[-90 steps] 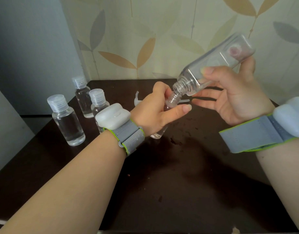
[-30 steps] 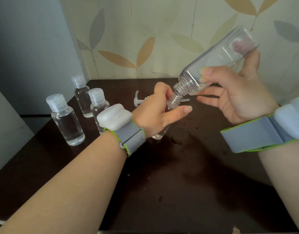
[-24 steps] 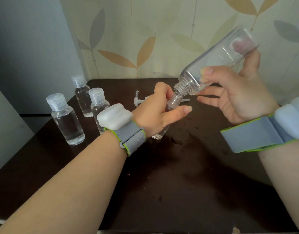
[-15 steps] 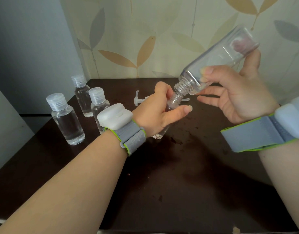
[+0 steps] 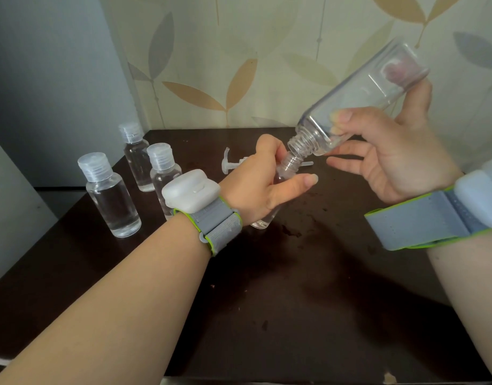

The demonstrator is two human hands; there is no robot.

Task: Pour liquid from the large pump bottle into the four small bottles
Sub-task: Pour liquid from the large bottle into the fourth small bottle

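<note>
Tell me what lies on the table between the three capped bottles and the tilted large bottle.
In the head view, the left hand sits there, gripping the open small bottle. Behind it the removed pump head lies on the dark table.

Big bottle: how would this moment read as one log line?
right hand tips big bottle | left hand holds small bottle | three capped bottles aside

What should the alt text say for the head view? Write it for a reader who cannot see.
The right hand tilts the large bottle, pump removed, mouth-down onto the open small bottle held by the left hand. Three capped small bottles stand at left on the dark table; the pump head lies behind the hands.
</note>
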